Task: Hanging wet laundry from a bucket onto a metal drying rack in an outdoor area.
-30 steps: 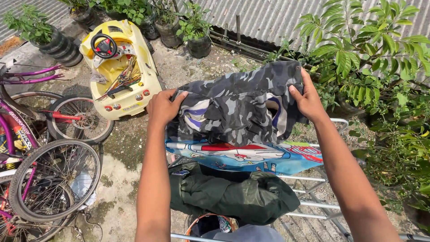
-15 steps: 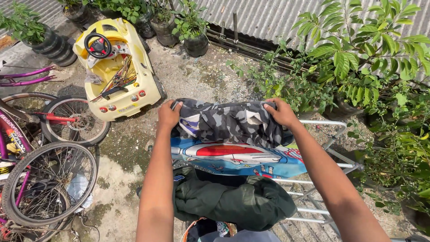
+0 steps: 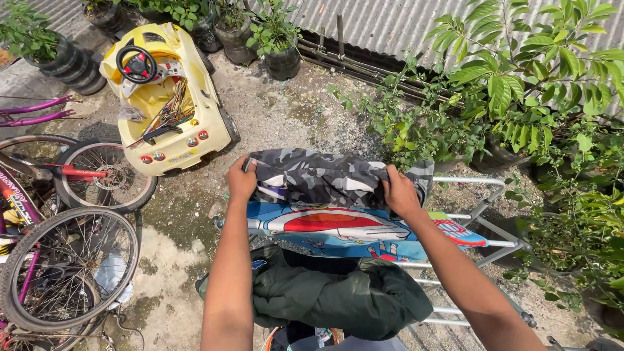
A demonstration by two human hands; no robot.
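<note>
Both my hands grip a grey camouflage garment [image 3: 325,179] draped over the far bars of a metal drying rack [image 3: 484,205]. My left hand [image 3: 241,180] pinches its left edge; my right hand [image 3: 400,193] holds its right side. Just nearer to me hangs a blue cartoon-print cloth [image 3: 351,234], and nearer still a dark green garment [image 3: 338,296] lies over the rack.
A yellow toy car [image 3: 166,97] sits on the concrete at the upper left. Bicycles with wheels [image 3: 65,266] crowd the left side. Potted plants [image 3: 539,97] line the right and back, in front of a corrugated metal wall [image 3: 390,23].
The camouflage garment has come down from being held up spread open to lying over the rack's bars, and both hands have lowered with it.
</note>
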